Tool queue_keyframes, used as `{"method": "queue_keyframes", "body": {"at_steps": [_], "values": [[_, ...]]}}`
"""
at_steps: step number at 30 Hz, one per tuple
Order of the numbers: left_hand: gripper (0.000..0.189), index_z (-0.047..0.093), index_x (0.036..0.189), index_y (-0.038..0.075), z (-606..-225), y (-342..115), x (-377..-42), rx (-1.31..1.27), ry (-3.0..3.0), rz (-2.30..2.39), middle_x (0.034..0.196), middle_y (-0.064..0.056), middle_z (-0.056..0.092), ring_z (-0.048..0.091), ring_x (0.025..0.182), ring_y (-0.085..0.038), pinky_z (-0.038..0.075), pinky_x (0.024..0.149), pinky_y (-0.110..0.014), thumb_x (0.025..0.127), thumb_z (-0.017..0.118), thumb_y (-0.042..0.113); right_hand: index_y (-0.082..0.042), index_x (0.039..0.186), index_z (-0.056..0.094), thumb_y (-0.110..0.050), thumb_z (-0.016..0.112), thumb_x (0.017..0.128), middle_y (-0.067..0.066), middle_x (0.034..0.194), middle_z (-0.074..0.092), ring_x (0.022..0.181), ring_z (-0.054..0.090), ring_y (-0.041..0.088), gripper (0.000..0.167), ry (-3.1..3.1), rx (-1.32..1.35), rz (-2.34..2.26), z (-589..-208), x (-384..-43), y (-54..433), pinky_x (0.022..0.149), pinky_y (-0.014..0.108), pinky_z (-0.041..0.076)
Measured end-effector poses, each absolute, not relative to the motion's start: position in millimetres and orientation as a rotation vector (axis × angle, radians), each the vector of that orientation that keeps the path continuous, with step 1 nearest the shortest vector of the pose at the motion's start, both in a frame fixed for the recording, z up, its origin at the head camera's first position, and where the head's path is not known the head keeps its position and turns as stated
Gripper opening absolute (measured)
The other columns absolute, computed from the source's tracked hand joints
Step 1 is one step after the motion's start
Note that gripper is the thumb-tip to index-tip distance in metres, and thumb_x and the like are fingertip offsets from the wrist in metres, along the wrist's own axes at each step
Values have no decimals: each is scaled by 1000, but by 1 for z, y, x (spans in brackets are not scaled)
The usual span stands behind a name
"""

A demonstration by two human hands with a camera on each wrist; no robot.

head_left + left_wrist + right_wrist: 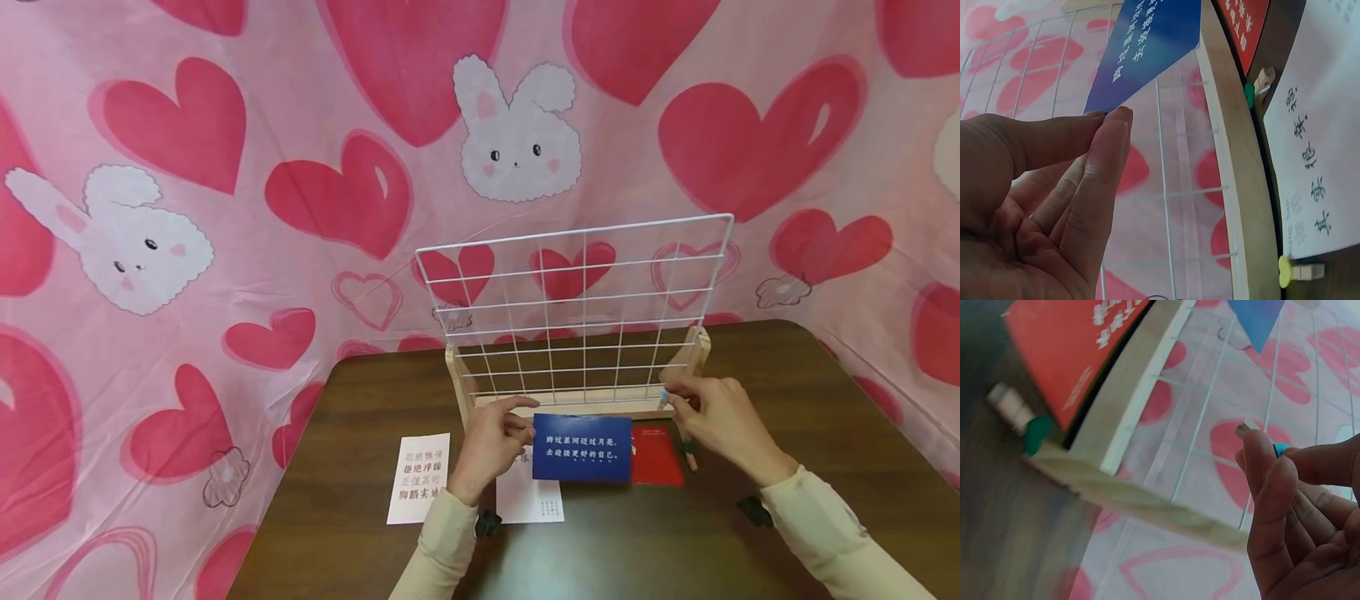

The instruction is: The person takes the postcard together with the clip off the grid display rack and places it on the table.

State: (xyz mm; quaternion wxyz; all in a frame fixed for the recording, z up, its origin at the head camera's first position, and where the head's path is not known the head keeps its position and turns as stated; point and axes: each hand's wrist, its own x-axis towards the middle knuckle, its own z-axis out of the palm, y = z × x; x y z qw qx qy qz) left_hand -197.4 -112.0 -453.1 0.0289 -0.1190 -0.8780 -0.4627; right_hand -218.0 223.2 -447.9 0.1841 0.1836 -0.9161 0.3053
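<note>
My left hand pinches one corner of a blue card with white writing between thumb and fingertips. The card hangs in front of the lower part of a white wire grid, set in a wooden stand. Between the thumb and fingers of my right hand is a small wooden clothespin with a blue ornament, mostly hidden by the fingertips. This hand is near the stand's right end, apart from the card. Whether the card touches the grid, I cannot tell.
A white card lies on the table at left. Another white card and a red card are partly covered by the blue one. Clothespins with a green heart and a yellow heart lie by the stand.
</note>
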Motion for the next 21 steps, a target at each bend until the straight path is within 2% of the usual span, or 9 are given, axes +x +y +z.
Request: {"method": "queue_keyframes", "body": {"at_steps": [5, 8, 16, 21], "values": [[32, 77, 118, 9, -454, -104, -196, -361, -2730, -1474, 93, -14, 82, 79, 72, -21, 58, 57, -20, 89, 76, -4, 2, 103, 79, -3, 76, 87, -1, 67, 71, 51, 43, -4, 17, -2597, 513, 853, -453, -216, 238, 47, 23, 37], [29, 78, 116, 8, -456, -99, -195, -372, -2743, -1488, 92, -13, 81, 78, 70, -20, 59, 57, -20, 90, 76, -3, 1, 102, 79, -4, 76, 87, -6, 66, 69, 52, 42, -4, 16, -2624, 521, 836, -455, -215, 246, 48, 23, 37], [31, 76, 119, 7, -465, -90, -190, -385, -2818, -1636, 92, -12, 81, 78, 71, -17, 61, 59, -24, 90, 76, -3, -3, 94, 79, -6, 75, 86, -9, 67, 70, 58, 53, -6, 9, -2748, 499, 823, -467, -209, 264, 54, 23, 44], [30, 76, 117, 6, -470, -88, -188, -421, -2785, -1729, 88, -14, 80, 79, 72, -26, 62, 60, -27, 89, 74, -7, -4, 93, 78, -6, 76, 83, -8, 69, 74, 60, 60, -5, 10, -2803, 464, 822, -477, -206, 274, 61, 25, 46]]}}
